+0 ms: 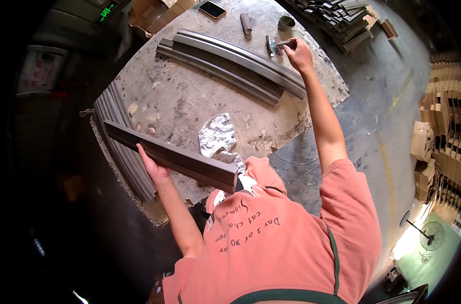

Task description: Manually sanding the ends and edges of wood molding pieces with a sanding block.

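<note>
My left hand (pixel 156 167) grips a long dark grey-brown profile bar (pixel 177 155) from below, its thumb along the side. The bar slants from the table's left side towards my body. At the far right of the table, my right hand (pixel 299 55) is closed in a pinch on a small flat stick (pixel 284 43). Right beside the stick's tip lies a small flat piece with a shiny, smeared surface (pixel 272 45). A round tin (pixel 286 23) stands just beyond that hand, and a short brown cylinder (pixel 246 23) lies to its left.
Several long grey profiles (pixel 225 63) lie across the table (pixel 169 106); more are stacked along its left edge (pixel 121 137). Crumpled foil (pixel 218 134) sits near my body. A phone (pixel 212 9) and cardboard box (pixel 157 17) are at the far edge. Piled strips (pixel 337 20) rest beyond.
</note>
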{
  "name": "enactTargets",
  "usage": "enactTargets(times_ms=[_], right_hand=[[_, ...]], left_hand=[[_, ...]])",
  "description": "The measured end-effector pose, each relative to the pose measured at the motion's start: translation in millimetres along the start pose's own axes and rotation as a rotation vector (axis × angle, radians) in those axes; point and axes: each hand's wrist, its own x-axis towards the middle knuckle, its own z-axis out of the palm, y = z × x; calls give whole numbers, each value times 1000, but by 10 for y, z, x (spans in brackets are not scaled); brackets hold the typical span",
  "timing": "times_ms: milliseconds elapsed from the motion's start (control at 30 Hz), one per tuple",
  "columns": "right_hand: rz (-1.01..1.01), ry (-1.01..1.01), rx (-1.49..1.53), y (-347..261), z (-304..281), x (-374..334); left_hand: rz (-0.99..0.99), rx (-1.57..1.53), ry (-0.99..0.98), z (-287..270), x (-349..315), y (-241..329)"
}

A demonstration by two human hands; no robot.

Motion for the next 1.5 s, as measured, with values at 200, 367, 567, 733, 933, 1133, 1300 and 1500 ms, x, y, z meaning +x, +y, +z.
enactTargets(times_ms=[200, 367, 567, 733, 933, 1133, 1300, 1500], right_hand=[[-43, -196, -146, 20, 263, 228], [-156, -199, -174, -23, 301, 260], [-156, -221, -198, -18, 294, 337], [-344, -295, -289, -13, 327, 410], [-327, -418, -344, 92, 415, 587], [-198, -424, -336, 64, 423, 597], [-174, -398, -411, 84, 353, 641], [-96, -412, -441, 55, 355, 627]], left_hand=[[-51, -33, 103, -16, 120, -268], [-69, -48, 95, 78, 153, -479], [-100, -31, 108, 112, 154, -576], [-125, -43, 81, 25, 190, -608], [-143, -49, 122, -13, 240, -688], [-150, -55, 147, -13, 222, -710], [-175, -67, 153, -35, 259, -752], [-180, -69, 188, -42, 285, -785]])
